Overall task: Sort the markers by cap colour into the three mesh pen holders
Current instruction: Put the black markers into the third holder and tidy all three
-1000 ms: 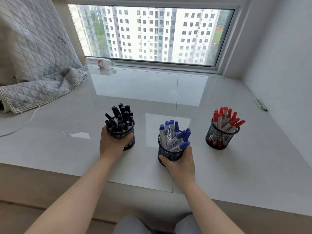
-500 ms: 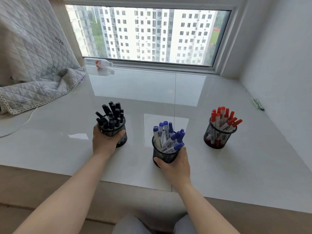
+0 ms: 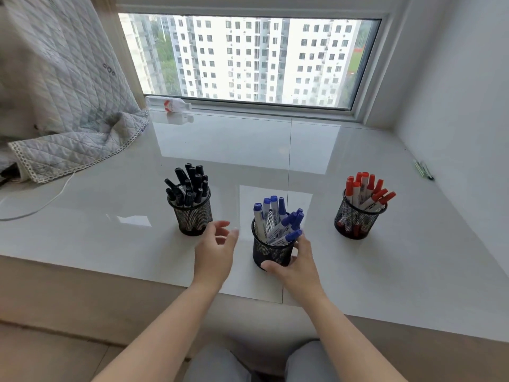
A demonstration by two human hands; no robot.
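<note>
Three black mesh pen holders stand on the glossy white sill. The left holder [image 3: 192, 219] is full of black-capped markers [image 3: 190, 183]. The middle holder [image 3: 271, 250] carries blue-capped markers [image 3: 278, 219]. The right holder [image 3: 358, 219] has red-capped markers [image 3: 366, 188]. My right hand [image 3: 298, 260] grips the middle holder from its near right side, thumb on the base. My left hand [image 3: 216, 252] hovers between the left and middle holders with relaxed fingers, touching neither.
A quilted grey blanket [image 3: 68, 114] lies at the back left, with a white cable [image 3: 41, 205] trailing from it. A plastic bottle [image 3: 168, 102] lies by the window frame. Two green pens [image 3: 424, 169] lie near the right wall. The sill's front edge [image 3: 137, 274] is just under my wrists.
My left hand has let go of the black-marker holder and moved right, toward the middle holder. My right hand stays on the blue-marker holder.
</note>
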